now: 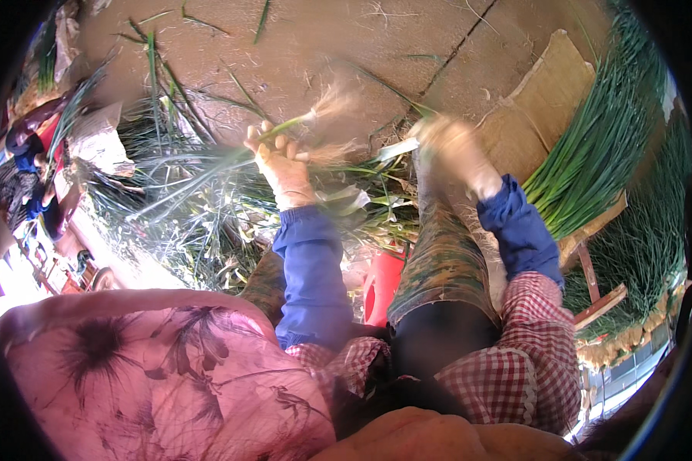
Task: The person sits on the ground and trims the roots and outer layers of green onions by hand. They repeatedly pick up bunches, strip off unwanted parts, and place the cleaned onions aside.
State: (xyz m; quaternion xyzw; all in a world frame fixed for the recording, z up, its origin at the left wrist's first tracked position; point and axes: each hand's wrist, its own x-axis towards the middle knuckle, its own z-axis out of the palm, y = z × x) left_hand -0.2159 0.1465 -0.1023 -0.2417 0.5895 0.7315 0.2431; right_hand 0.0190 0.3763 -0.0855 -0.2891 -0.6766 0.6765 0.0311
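My left hand (285, 173) is raised in front of me, its fingers closed around a few green onions (291, 123). Their pale, stringy roots point right, and the long green leaves trail to the left, partly blurred. To the right, over my camouflage-covered leg (452, 265), my right hand (455, 151) is strongly blurred. A green leaf and a pale strip (398, 149) show by its fingers; whether it grips either is unclear. Beneath and beside my left hand lies a loose heap of green onion leaves and pale sheaths (207, 230).
Bundled green onions (588, 138) lie on cardboard (545, 104) at right, beside another large pile (640, 225). A wooden piece (600, 306) sticks out there. Something red (383, 285) stands between my legs. Leaf scraps lie on the brown floor (323, 40). Another person (26, 184) is at far left.
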